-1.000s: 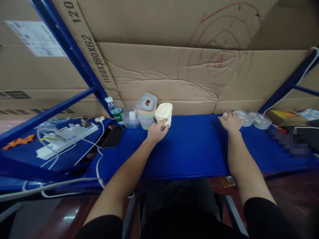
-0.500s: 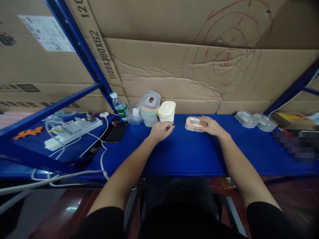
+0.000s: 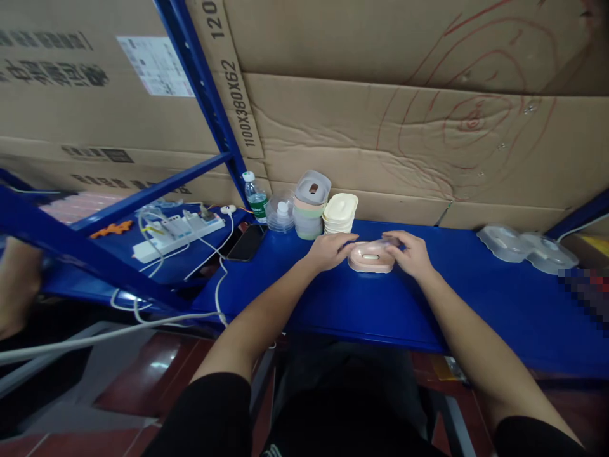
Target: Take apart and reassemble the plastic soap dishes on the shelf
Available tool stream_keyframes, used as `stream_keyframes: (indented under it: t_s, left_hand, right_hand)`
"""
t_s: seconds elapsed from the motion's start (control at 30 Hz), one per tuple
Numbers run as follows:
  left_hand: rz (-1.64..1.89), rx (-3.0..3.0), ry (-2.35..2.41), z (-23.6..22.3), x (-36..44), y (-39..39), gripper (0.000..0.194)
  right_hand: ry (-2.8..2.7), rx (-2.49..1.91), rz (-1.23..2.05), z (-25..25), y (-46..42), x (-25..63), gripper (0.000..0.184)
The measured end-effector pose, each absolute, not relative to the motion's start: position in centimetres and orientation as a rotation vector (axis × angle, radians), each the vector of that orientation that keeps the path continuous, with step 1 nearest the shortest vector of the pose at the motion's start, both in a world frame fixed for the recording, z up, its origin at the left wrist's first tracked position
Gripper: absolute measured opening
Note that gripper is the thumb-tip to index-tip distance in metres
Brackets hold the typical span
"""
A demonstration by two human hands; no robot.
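**Centrally placed: the pink container (image 3: 371,266) on the blue table (image 3: 342,304)**

Head view: the right hand (image 3: 413,255) pinches a tilted clear cover (image 3: 380,244); the left hand (image 3: 328,252), fingers extended, lies beside the container's left edge, contact unclear.

L hand (image 3: 329,252): fingers extended twd abt 2 o'clock, thumb apart. R hand (image 3: 413,255): thumb & fingers pinched, pointing approx 10 o'clock. R forearm (image 3: 471,324) angled twd 11.
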State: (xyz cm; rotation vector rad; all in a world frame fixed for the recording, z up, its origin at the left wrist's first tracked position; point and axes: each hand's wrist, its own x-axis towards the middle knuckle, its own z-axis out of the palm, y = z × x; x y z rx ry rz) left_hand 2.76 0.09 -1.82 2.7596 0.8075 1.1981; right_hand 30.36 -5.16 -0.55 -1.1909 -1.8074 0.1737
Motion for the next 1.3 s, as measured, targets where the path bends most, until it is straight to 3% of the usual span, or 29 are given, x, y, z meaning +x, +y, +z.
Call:
stream_keyframes:
  t_s: [0.27,0.5,0.63,0.83,1.03,1.17,1.3]
  left_hand:
    - [1.368,3.063,0.428,-1.0,3.5,-2.0,0.070]
    - [1.337,3.135,0.521,-1.2,3.4,-1.0,0.056]
    - [1.681,2.880,0.925,-1.0,0.2,2.1,0.071]
    - [2.306,2.121,1.523,0.6,-7.6,5.7,0.080]
    - [2.387,1.824,1.648,-0.1,-12.1,7.4,0.057]
    - [2.198,1.755,1.857,-0.3,-12.4,7.5,0.037]
    - [2.042,1.730,1.959,0.1,-12.0,7.3,0.032]
  right_hand:
    - [-1.456,-1.269,0.258,-0.5,-5.1,30.1,0.044]
    - [-1.381,-1.095,0.453,-0.2,-5.0,30.2,0.051]
    - [-1.476,-1.000,0.528,-0.5,-4.8,30.6,0.068]
    - [-1.569,-1.119,0.482,-1.8,-3.9,31.1,0.063]
    - [-1.650,-1.136,0.450,-2.0,-3.9,31.3,0.062]
    - [-1.701,-1.128,0.434,-1.9,-4.0,31.3,0.061]
    - [-1.743,-1.133,0.412,-1.9,-4.0,31.3,0.062]
